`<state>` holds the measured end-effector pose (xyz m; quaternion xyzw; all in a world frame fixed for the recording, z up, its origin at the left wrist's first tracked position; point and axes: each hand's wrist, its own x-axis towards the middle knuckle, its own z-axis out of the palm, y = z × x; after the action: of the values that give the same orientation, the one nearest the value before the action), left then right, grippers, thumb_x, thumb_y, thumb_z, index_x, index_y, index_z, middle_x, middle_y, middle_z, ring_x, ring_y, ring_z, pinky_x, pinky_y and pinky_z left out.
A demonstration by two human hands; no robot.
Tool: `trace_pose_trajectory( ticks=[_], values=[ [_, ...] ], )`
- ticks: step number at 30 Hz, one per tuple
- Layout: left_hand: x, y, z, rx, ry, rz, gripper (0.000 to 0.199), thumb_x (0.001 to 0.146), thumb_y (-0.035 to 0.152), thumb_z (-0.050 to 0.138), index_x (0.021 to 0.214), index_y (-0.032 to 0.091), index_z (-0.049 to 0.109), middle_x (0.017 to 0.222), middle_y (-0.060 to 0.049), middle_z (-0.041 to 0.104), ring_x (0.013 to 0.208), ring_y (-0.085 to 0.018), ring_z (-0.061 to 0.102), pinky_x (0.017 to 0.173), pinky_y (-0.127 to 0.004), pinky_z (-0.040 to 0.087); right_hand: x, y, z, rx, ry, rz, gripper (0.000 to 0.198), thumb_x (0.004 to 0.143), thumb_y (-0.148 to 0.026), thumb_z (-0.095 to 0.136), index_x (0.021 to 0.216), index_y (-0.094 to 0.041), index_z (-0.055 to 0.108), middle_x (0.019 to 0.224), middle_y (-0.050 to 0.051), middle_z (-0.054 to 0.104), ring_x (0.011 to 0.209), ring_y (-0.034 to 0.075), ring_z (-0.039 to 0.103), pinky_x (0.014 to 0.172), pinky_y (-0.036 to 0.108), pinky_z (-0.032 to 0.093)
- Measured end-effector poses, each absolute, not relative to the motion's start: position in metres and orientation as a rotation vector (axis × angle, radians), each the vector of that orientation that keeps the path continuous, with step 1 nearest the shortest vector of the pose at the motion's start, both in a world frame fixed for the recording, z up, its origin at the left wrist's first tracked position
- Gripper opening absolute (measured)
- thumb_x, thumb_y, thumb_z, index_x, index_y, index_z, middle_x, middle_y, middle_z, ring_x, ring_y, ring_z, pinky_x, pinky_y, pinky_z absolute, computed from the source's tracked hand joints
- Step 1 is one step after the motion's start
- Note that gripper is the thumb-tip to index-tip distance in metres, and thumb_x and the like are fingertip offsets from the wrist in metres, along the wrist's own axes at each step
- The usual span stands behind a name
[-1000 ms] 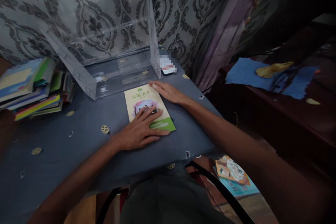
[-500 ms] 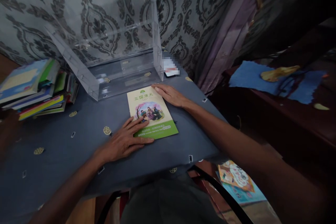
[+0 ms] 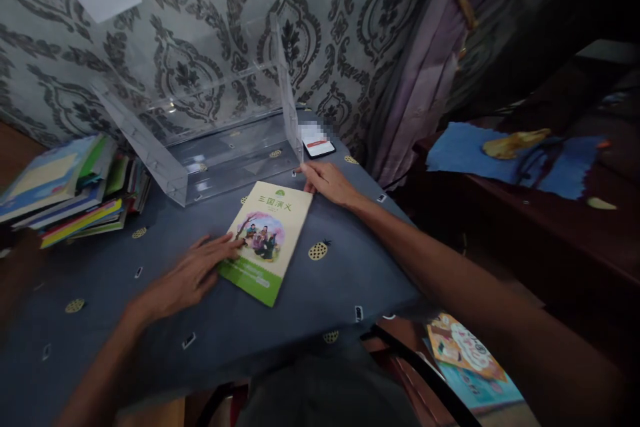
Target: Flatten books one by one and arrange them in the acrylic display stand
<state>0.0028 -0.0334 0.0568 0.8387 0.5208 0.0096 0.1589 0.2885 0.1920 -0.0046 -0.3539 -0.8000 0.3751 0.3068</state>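
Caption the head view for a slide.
Left hand at a book, right hand by its top corner, clear rack behind.

Before you lies one closed book (image 3: 265, 240), flat and face up on the blue-grey tablecloth (image 3: 350, 267), just in front of the clear rack (image 3: 167, 173). It sits askew to you, its top end pointing away and leaning to the right, so you see the title right way up. Its cover is cream, with a small green emblem above four green Chinese characters, 三国演义. Below, you see a pinkish painting of seated figures beside a tree, then a green bottom band whose pale lettering is too small to read
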Motion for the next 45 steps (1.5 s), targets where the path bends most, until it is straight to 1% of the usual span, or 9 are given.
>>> trace_pose_trajectory(
  ticks=[4,6,10,13,23,28,39,42,45],
  values=[
    [0.044,-0.012,0.065,2.345,1.823,-0.017,0.036,0.104,0.036,0.037,0.124,0.023,0.063,0.129,-0.009,0.069,0.117,-0.027,0.066,0.103,-0.048,0.051,0.288,0.183,-0.001,-0.901,-2.136,1.204,0.06,0.103,-0.06,0.034,0.107,-0.012,0.071,0.053,0.001,0.063,0.044,0.014,0.057,0.055,0.027,0.046],
    [0.079,0.001,0.06,2.347,1.936,-0.012,0.036,0.103,0.042,0.042,0.122,0.019,0.062,0.126,-0.012,0.069,0.114,-0.03,0.066,0.094,-0.046,0.055,0.287,0.179,0.002,-0.892,-2.157,1.24,0.059,0.104,-0.058,0.035,0.107,-0.011,0.071,0.051,0.0,0.062,0.042,0.013,0.056,0.053,0.025,0.045],
    [0.14,0.018,0.037,2.526,1.972,0.007,0.045,0.1,0.046,0.05,0.131,0.014,0.054,0.138,-0.016,0.061,0.131,-0.032,0.054,0.107,-0.051,0.047,0.287,0.177,0.007,-0.912,-2.156,1.271,0.056,0.105,-0.051,0.035,0.106,-0.009,0.072,0.051,0.001,0.062,0.043,0.012,0.057,0.051,0.024,0.045],
    [0.16,0.024,0.024,2.563,2.076,-0.091,0.045,0.1,0.04,0.049,0.134,0.011,0.051,0.143,-0.021,0.056,0.134,-0.036,0.051,0.103,-0.054,0.048,0.286,0.179,0.009,-0.908,-2.169,1.273,0.053,0.106,-0.048,0.036,0.104,-0.01,0.073,0.052,0.0,0.062,0.042,0.011,0.057,0.052,0.023,0.046],
    [0.142,0.024,0.007,2.542,1.945,0.188,0.055,0.101,0.05,0.038,0.146,0.018,0.039,0.151,-0.021,0.049,0.141,-0.042,0.043,0.11,-0.068,0.036,0.291,0.18,0.008,-0.788,-2.247,1.24,0.039,0.104,-0.039,0.045,0.094,-0.013,0.071,0.056,-0.001,0.064,0.046,0.01,0.059,0.052,0.021,0.045],
    [0.129,0.021,0.002,2.594,1.875,0.107,0.053,0.103,0.043,0.038,0.149,0.016,0.039,0.155,-0.02,0.045,0.146,-0.039,0.038,0.115,-0.064,0.034,0.291,0.174,0.007,-0.827,-2.292,1.26,0.031,0.1,-0.036,0.052,0.092,-0.013,0.071,0.058,-0.001,0.063,0.046,0.011,0.056,0.049,0.022,0.043],
    [0.056,0.012,0.012,2.506,1.53,0.187,0.051,0.106,0.048,0.032,0.153,0.028,0.038,0.162,-0.005,0.039,0.152,-0.022,0.031,0.126,-0.052,0.016,0.307,0.148,-0.006,-0.703,-2.452,0.808,0.032,0.095,-0.04,0.059,0.115,-0.019,0.072,0.104,0.009,0.073,0.092,0.023,0.066,0.082,0.037,0.052],
    [0.018,0.011,0.015,2.313,1.792,0.251,0.052,0.106,0.049,0.03,0.149,0.025,0.046,0.16,-0.009,0.041,0.149,-0.027,0.035,0.121,-0.053,0.026,0.306,0.142,-0.012,-0.59,-2.535,0.652,0.036,0.096,-0.042,0.058,0.123,-0.021,0.069,0.117,0.012,0.071,0.111,0.029,0.063,0.098,0.048,0.049],
    [-0.003,0.01,0.015,2.22,1.9,0.35,0.053,0.103,0.053,0.037,0.143,0.022,0.055,0.141,-0.012,0.057,0.128,-0.026,0.053,0.109,-0.042,0.042,0.304,0.148,-0.021,-0.526,-2.592,0.575,0.038,0.099,-0.04,0.052,0.129,-0.022,0.066,0.13,0.014,0.067,0.121,0.03,0.06,0.103,0.053,0.047]
  ],
)
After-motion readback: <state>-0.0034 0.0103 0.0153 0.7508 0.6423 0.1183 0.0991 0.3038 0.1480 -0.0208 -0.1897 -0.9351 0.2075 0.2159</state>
